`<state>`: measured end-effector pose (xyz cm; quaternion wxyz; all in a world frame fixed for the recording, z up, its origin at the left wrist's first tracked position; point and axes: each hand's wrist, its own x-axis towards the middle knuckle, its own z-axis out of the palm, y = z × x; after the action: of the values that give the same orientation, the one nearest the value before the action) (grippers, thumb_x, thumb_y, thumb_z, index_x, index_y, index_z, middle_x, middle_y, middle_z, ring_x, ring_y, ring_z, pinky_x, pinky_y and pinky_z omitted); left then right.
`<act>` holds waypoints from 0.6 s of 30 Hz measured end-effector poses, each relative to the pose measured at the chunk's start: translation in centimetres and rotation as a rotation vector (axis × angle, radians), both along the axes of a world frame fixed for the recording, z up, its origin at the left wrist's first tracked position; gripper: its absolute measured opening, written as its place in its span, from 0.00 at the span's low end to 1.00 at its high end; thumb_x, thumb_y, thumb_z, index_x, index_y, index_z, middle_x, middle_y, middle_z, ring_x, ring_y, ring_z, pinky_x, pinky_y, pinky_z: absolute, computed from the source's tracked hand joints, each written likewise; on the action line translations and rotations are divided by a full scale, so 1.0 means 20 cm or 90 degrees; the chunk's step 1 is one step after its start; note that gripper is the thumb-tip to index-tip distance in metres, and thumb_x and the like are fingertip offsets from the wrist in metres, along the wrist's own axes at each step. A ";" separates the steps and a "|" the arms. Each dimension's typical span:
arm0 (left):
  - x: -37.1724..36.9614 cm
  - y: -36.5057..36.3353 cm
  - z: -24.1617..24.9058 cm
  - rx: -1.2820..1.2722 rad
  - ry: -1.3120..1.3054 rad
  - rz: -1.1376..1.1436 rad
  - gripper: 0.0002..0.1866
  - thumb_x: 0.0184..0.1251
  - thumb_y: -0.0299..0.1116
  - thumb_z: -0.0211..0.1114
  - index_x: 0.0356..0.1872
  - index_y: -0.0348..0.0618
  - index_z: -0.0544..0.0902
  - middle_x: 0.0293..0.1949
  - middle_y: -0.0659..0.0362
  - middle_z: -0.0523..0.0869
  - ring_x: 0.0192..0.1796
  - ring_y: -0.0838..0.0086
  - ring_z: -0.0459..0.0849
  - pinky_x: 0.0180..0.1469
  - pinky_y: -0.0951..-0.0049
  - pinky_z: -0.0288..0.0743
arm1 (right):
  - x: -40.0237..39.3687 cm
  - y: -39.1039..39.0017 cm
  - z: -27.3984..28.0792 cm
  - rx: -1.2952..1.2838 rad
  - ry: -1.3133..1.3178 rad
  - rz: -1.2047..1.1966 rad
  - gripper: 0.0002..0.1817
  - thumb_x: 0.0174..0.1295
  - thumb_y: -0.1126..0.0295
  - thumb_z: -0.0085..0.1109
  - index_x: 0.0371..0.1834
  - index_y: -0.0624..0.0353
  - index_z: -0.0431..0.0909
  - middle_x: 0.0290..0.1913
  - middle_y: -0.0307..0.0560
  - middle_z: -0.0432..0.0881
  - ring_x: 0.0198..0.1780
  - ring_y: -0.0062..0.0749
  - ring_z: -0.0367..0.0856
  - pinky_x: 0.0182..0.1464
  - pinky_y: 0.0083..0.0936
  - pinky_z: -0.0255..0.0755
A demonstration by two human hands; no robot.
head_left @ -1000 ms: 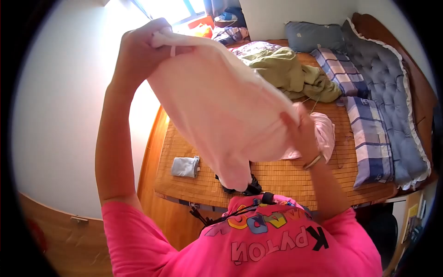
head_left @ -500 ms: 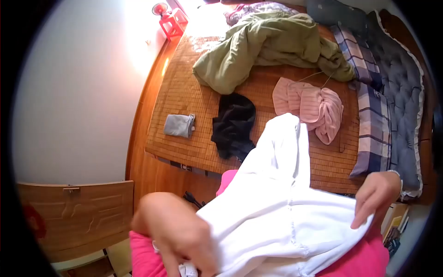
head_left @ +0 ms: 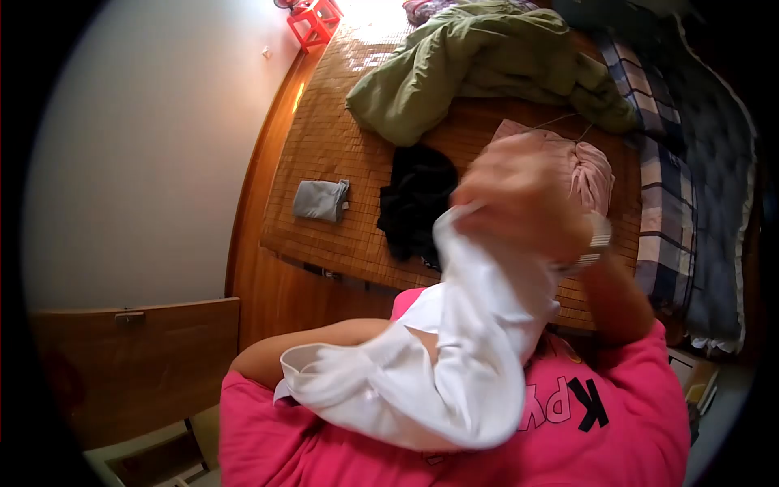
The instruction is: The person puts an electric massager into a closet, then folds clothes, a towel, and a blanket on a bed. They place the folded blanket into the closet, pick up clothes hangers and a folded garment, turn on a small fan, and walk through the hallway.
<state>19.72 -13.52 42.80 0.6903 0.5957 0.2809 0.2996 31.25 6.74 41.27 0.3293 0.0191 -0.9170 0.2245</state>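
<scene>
The right hand [head_left: 519,199], blurred, is raised in front of the chest with its fingers pinched on the upper edge of a white garment [head_left: 454,357]. The garment hangs down across the pink shirt [head_left: 633,430] and drapes over the left forearm; the left hand is hidden under the cloth, so its fingers cannot be judged. On the bed's bamboo mat [head_left: 324,138] beyond lie a folded grey cloth [head_left: 321,200], a black garment [head_left: 415,199], a pink garment [head_left: 592,166] and a green blanket [head_left: 471,65].

The right hand [head_left: 519,199] is raised and blurred, fingers curled shut. The left forearm [head_left: 324,345] lies bent across the chest, its hand hidden.
</scene>
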 end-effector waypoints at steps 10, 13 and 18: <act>-0.12 -0.07 -0.10 -0.077 -0.037 0.085 0.20 0.67 0.40 0.57 0.54 0.39 0.74 0.52 0.54 0.78 0.54 0.71 0.76 0.56 0.72 0.70 | 0.22 -0.18 -0.57 -0.445 -0.584 0.617 0.29 0.63 0.60 0.55 0.65 0.62 0.66 0.65 0.51 0.71 0.63 0.41 0.71 0.62 0.33 0.65; -0.18 -0.02 -0.14 -0.060 0.032 0.239 0.19 0.69 0.40 0.55 0.55 0.38 0.73 0.53 0.54 0.77 0.55 0.71 0.76 0.58 0.72 0.70 | 0.37 -0.25 -0.52 -0.791 -0.525 0.621 0.32 0.59 0.63 0.59 0.66 0.65 0.63 0.64 0.53 0.70 0.61 0.39 0.73 0.62 0.33 0.67; -0.22 0.19 -1.19 -0.268 -0.225 0.311 0.20 0.77 0.40 0.42 0.61 0.38 0.70 0.58 0.54 0.76 0.57 0.72 0.75 0.64 0.68 0.67 | 0.47 -0.37 -0.49 -1.534 -0.294 0.250 0.38 0.57 0.68 0.60 0.71 0.62 0.53 0.65 0.58 0.68 0.62 0.44 0.73 0.65 0.37 0.67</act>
<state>15.37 -9.80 18.99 0.7437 0.2950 0.3466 0.4897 40.58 -0.69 31.53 -0.0714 -0.1987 -0.1446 0.9667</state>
